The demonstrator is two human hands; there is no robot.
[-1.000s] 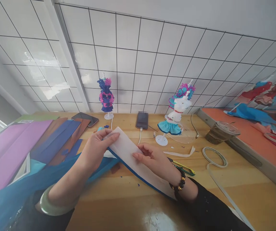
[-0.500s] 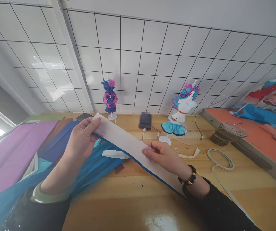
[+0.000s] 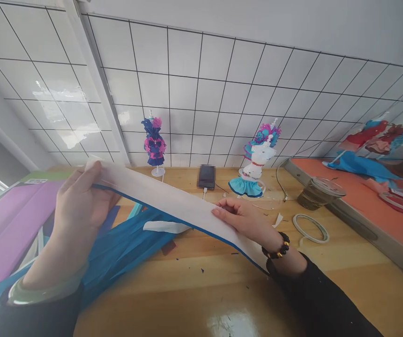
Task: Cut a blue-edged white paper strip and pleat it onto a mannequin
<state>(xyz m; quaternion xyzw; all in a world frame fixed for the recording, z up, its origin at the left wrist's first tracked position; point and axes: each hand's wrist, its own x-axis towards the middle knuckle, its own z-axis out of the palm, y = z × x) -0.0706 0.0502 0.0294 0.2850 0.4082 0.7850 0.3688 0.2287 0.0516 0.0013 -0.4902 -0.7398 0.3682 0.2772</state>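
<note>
Strip [image 3: 166,194]: white, blue-edged, held aslant above the counter [image 3: 173,299], I'd guess so it stays flat.
Left hand [image 3: 80,201]: fingers pinch its raised end.
Right hand [image 3: 247,220]: fingers grasp it partway along, seemingly steadying it.
Blue sheet [image 3: 127,248]: lies beneath, perhaps kept within reach.

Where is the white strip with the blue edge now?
In the head view, the strip slants across the middle, held by the left hand and the right hand.
</note>
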